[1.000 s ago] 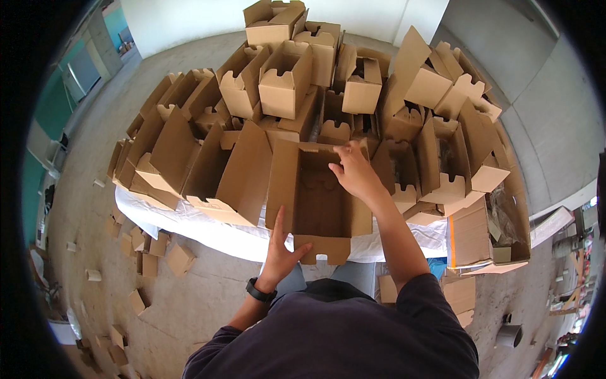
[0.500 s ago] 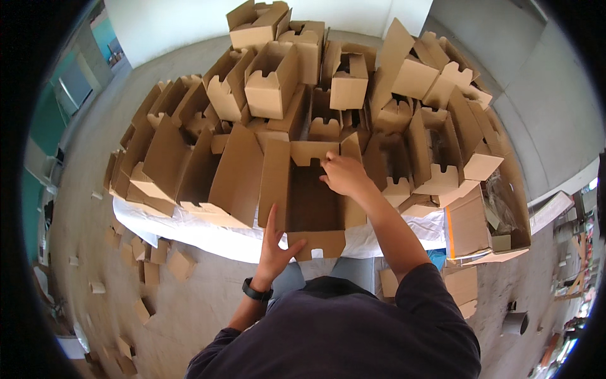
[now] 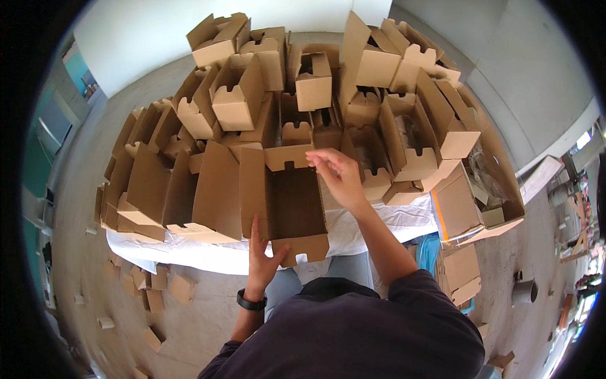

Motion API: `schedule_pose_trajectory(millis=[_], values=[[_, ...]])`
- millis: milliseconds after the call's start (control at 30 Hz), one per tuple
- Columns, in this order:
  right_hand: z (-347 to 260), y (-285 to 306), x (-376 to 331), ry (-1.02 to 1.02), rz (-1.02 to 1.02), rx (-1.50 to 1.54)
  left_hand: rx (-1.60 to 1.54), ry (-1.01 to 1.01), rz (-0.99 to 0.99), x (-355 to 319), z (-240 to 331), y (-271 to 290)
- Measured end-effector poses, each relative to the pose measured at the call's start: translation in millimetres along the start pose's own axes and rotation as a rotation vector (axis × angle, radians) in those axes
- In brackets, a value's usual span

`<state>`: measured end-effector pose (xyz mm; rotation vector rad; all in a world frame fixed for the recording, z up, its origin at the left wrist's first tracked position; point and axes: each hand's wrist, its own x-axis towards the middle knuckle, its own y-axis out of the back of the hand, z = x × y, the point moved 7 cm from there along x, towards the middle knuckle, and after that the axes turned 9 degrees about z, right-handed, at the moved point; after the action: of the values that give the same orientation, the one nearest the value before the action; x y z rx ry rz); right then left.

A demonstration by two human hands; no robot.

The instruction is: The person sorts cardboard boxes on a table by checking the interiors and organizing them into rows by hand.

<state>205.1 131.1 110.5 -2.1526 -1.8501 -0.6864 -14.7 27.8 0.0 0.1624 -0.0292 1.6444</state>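
Note:
Directly before me an open-topped cardboard box (image 3: 293,205) lies at the table's near edge, its dark inside facing up. Notches are cut in its far and near end panels, and a side flap (image 3: 254,189) leans out on the left. My left hand (image 3: 262,262) rests at the near left corner, fingers spread, index finger along the flap and thumb against the near panel (image 3: 309,249). Over the far right corner hovers my right hand (image 3: 341,180), fingers loosely extended and apart, with nothing seen in it. Whether its fingertips touch the box edge I cannot tell.
Many similar open boxes (image 3: 237,95) crowd and stack behind and on both sides. White cloth (image 3: 177,252) covers the table edge. A larger carton (image 3: 457,205) with clear plastic stands at right. Small cardboard pieces (image 3: 151,297) and a grey cylinder (image 3: 525,292) lie on the floor.
My right hand has loosened from a pinch at the far panel and sits by the far right corner. The right flap, splayed outward before, shows only a thin edge. The whole view has shifted.

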Motion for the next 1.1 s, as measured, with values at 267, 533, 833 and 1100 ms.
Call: schedule_pose_trajectory(millis=[267,533,833,1100], values=[[48,28,-60,-0.202,0.287,0.234,0.025,0.021,0.016,0,4,1],[46,33,-78,-0.265,0.306,0.258,0.116,0.024,0.017,-3,-2,4],[12,21,-77,-0.056,0.174,0.09,0.063,0.016,0.002,2,4,5],[17,28,-81,-0.071,0.242,0.103,0.191,0.022,0.015,-2,12,5]])
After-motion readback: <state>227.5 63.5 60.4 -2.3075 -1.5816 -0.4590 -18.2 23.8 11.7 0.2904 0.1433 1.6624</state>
